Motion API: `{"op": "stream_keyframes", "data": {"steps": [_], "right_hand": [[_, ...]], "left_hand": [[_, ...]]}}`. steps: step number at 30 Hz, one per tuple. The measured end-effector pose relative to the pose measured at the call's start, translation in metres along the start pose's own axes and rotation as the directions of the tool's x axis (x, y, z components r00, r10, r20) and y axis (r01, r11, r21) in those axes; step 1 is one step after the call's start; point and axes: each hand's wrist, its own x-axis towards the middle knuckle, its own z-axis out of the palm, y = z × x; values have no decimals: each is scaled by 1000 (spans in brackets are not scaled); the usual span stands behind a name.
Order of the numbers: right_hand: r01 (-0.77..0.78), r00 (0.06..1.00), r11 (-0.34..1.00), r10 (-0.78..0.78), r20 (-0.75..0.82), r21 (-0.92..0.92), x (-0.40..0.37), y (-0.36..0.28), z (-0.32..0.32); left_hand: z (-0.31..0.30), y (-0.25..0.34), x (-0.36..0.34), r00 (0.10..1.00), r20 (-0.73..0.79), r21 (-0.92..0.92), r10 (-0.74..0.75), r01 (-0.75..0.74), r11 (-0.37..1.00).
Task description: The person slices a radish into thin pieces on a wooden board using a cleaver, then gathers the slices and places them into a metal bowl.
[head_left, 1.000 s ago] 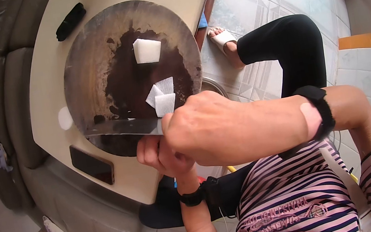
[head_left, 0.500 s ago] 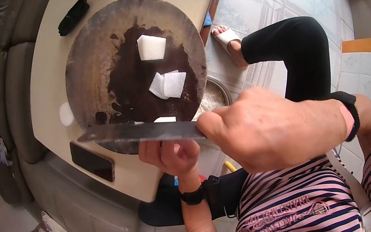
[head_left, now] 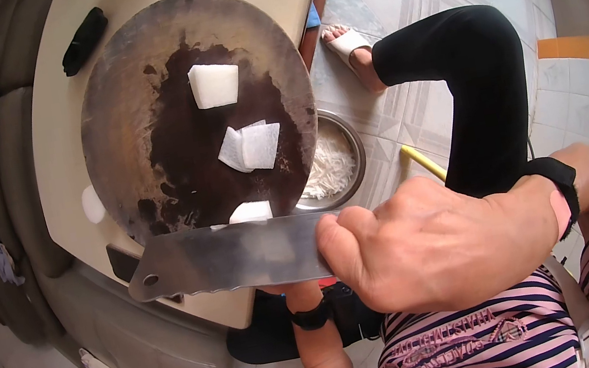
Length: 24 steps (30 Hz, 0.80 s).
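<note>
My right hand (head_left: pixel 431 243) is wrapped round the handle of a cleaver (head_left: pixel 232 256), held blade flat to view across the near side of the round chopping board (head_left: pixel 123 127). Behind the blade, my left hand (head_left: pixel 299 290) is mostly hidden, its fingers out of sight. A white piece of radish (head_left: pixel 250 211) shows just past the blade's upper edge. Two or so thin white slices (head_left: pixel 260 145) overlap mid-board, and a thick white block (head_left: pixel 215 84) lies farther up.
A metal bowl (head_left: pixel 360 164) of white shreds (head_left: pixel 330 168) stands below the board's right edge. On the table (head_left: pixel 53 108) are a dark bundle (head_left: pixel 84 41), a white round slice (head_left: pixel 92 204) and a partly covered phone (head_left: pixel 122 263). A grey sofa (head_left: pixel 129 316) adjoins the left; a yellow stick (head_left: pixel 423 163) is near my knee.
The cleaver has come down nearer me and turned, so its broad side now shows. It now covers my left hand's fingers, which showed curled before. The view has shifted slightly.
</note>
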Motion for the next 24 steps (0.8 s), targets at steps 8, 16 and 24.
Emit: {"op": "stream_keyframes", "data": {"steps": [8,16,24], "right_hand": [[29,999,992,-32,28,126,16,8,-4],[2,997,972,17,-80,237,43,19,7],[-57,998,963,51,30,263,48,25,7]], "left_hand": [[-32,37,80,931,-346,-508,-118,-80,858],[-70,54,126,965,-260,-436,-12,-106,894],[-71,59,143,940,-341,-503,2,-184,844]]}}
